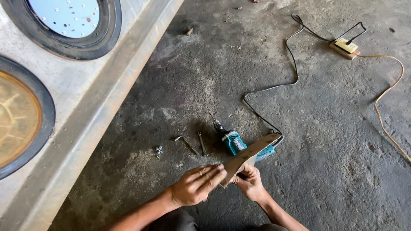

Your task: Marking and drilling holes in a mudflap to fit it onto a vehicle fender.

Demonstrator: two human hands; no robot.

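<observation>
While both hands work low over the grey concrete floor [325, 141], they share one workpiece: a thin, brown, curved strip of flat sheet material [250, 155]. The left hand [198, 185] lies with its fingers extended flat and pressed together against the near end of the strip. The right hand [250, 182] closes around the same end from the other side, fingers curled and thumb on the surface, so the strip is clamped between the two hands. From this grip the strip rises up and to the right, and its far end overlaps a teal corded electric drill [233, 141] lying on the floor just beyond the hands. The drill's black power cord [291, 64] snakes away to a small yellow socket on a wooden block [345, 48], from which a tan cable [385, 102] leads off to the right. Left of the drill lie two slim metal wrenches [195, 144], and further left a small cluster of silver nuts [159, 150]. Along the left edge stands a pale vehicle body panel [90, 98] with two round lamps in black rubber rims [68, 25].
</observation>
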